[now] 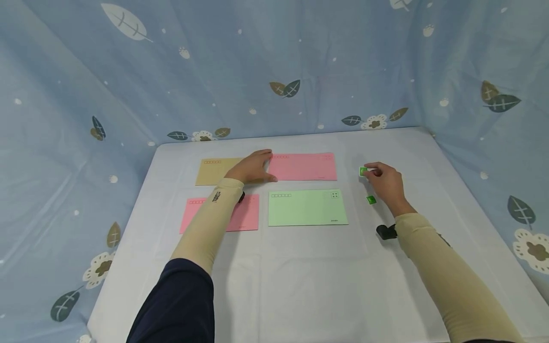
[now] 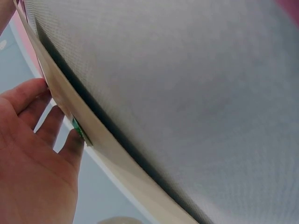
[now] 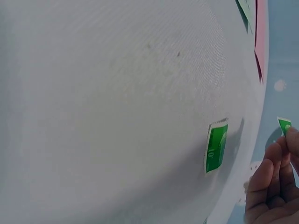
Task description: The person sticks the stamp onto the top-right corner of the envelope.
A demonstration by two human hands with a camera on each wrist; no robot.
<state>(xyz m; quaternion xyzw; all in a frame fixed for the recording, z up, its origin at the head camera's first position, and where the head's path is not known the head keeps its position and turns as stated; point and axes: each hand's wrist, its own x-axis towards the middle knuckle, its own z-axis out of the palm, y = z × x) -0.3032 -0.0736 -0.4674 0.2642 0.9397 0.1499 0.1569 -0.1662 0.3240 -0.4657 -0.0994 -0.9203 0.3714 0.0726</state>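
Between thumb and fingertips, my right hand [image 1: 386,186] pinches a small green postage stamp [image 1: 363,171] with a white border, raised at the right of the table. A second green stamp [image 3: 217,148] lies flat on the white cloth below that hand. My left hand [image 1: 252,167] rests over the right end of a tan envelope [image 1: 214,172], fingers spread and touching it. In the left wrist view a bit of green stamp [image 2: 77,127] shows on the tan envelope beside the fingers. The left fingertips reach the left edge of the upper pink envelope [image 1: 304,166].
A green envelope [image 1: 309,207] with a printed stamp box lies in front of the upper pink one. Another pink envelope [image 1: 244,216] is partly under the left forearm. Patterned blue curtain [image 1: 240,62] surrounds the white table [image 1: 300,286]. Black wrist cameras hang below the wrists.
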